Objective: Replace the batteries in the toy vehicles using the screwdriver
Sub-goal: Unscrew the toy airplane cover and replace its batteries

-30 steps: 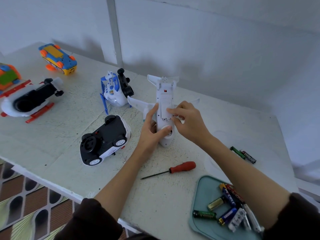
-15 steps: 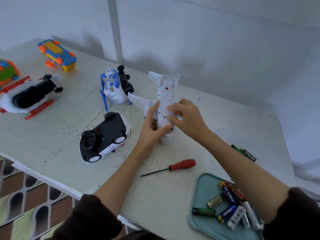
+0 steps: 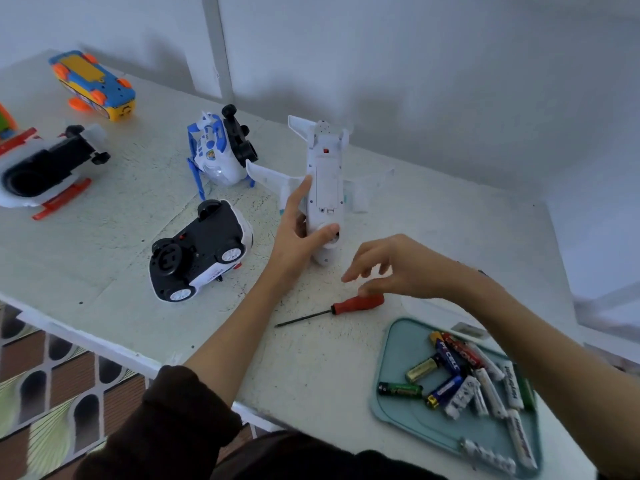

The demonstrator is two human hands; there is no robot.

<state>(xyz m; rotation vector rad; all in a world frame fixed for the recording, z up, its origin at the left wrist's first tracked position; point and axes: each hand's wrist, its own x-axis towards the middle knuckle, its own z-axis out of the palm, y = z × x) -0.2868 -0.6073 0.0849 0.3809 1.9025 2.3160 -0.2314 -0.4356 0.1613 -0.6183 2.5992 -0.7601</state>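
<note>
A white toy airplane (image 3: 323, 174) lies belly up on the table, its battery cover in place. My left hand (image 3: 298, 233) holds its fuselage near the nose, thumb across the belly and fingers along the left side. My right hand (image 3: 391, 268) hovers just above the red handle of a screwdriver (image 3: 356, 303) with fingers spread and holds nothing. The screwdriver lies flat, its dark shaft pointing left. A teal tray (image 3: 394, 407) at the lower right carries several loose batteries (image 3: 450, 362).
A black-and-white toy car (image 3: 201, 251) lies upside down left of my left hand. Behind it lies a blue-and-white toy (image 3: 216, 154). A red-skid helicopter (image 3: 45, 168) and a blue-orange vehicle (image 3: 93, 84) lie at the far left. The wall (image 3: 415, 81) stands behind.
My right hand has left the airplane's belly and dropped toward the screwdriver handle. My left hand has stayed on the airplane.
</note>
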